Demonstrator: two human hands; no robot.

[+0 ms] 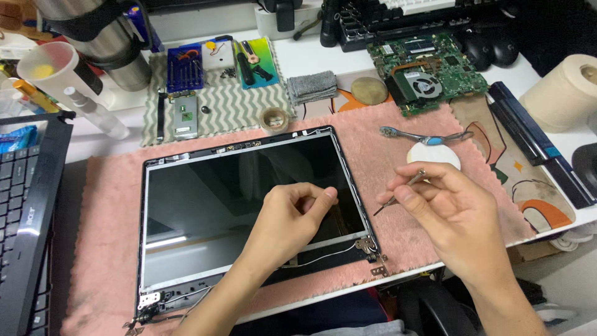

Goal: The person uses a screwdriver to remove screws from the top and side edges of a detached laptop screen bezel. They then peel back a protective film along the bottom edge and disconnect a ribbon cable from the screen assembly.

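A bare laptop screen panel (205, 199) in its black lid frame lies on a pink fuzzy cloth (398, 162). My left hand (292, 221) rests on the lower right part of the screen, fingers curled, thumb against forefinger; whether it pinches anything I cannot tell. My right hand (451, 214) hovers just right of the panel and grips a thin metal tool (401, 191), its tip pointing down toward the cloth near the frame's right edge. A metal hinge (368, 247) with a thin cable sits at the panel's lower right corner.
A green circuit board with fan (429, 71) lies at the back right, beside a long black battery (538, 143). Blue-handled tweezers (423, 137) and a white disc (435, 155) lie behind my right hand. A screwdriver set (185, 68), tape roll (274, 118), paper roll (569, 90) and second laptop (28, 211) surround the cloth.
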